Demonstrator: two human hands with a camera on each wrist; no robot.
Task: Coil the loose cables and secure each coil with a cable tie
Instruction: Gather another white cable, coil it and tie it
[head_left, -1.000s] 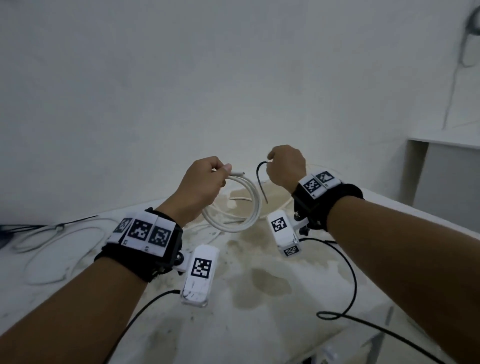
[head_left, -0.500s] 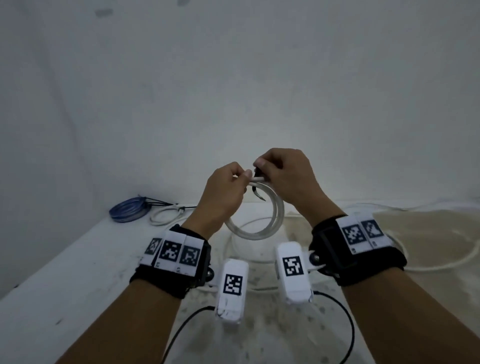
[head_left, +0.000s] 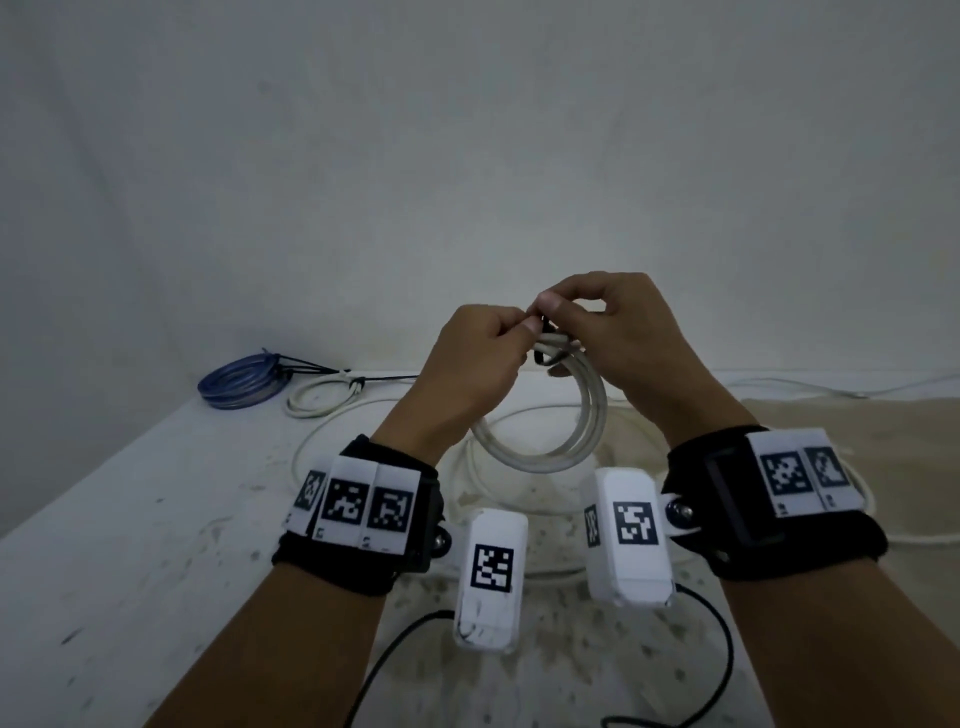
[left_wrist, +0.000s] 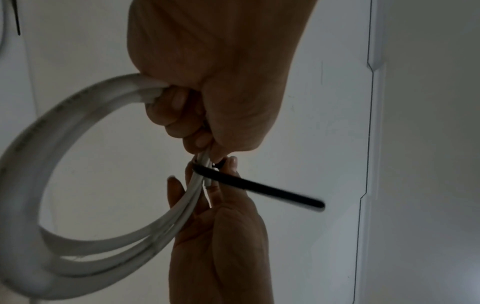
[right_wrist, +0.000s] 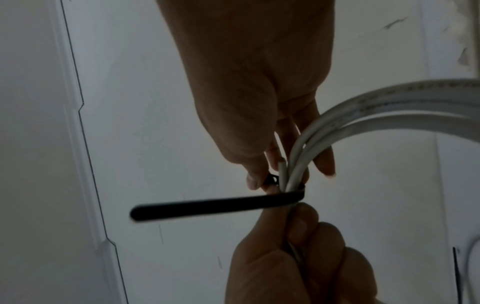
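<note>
With the hands now brought together, the left hand (head_left: 475, 358) clenches the white coil (head_left: 545, 436) above the table (head_left: 130, 519) while the right hand (head_left: 618, 332) pinches the black cable tie (left_wrist: 259, 188), newly looped round the strands, so threading likely comes next.

No readable words or numbers, faint blurred print along the white cable (right_wrist: 405, 98), illegible

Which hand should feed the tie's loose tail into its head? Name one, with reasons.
Probably the right hand: its fingertips already pinch the black cable tie at its head, while the left hand grips the white coil steady.
</note>
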